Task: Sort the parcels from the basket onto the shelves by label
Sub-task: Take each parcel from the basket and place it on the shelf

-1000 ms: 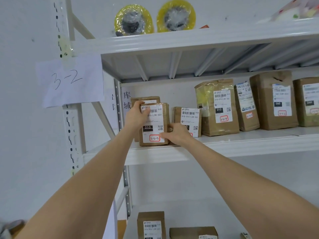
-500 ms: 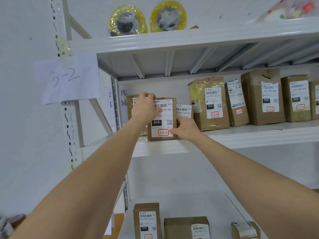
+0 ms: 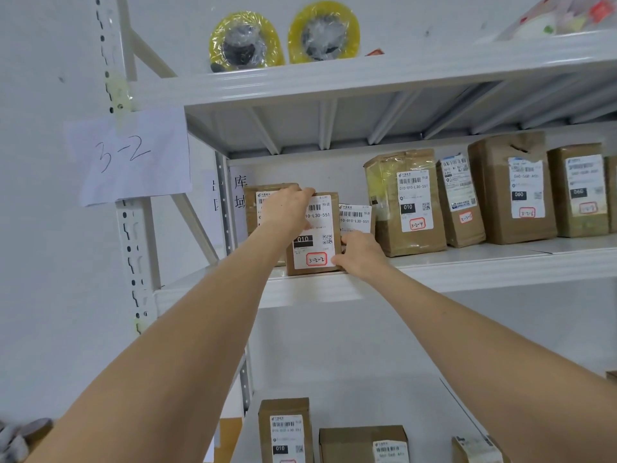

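Parcel [image 3: 315,243] between left grip [image 3: 287,212] (top) and right grip [image 3: 361,256] (bottom)

Rightmost parcel [image 3: 613,198] partly off-frame.

My left hand [image 3: 287,212] grips the top edge of the brown parcel [image 3: 314,248] marked 3-2-2, which stands upright on the shelf [image 3: 467,265]. My right hand [image 3: 360,255] pinches its lower right corner, just in front of a smaller parcel [image 3: 355,217].
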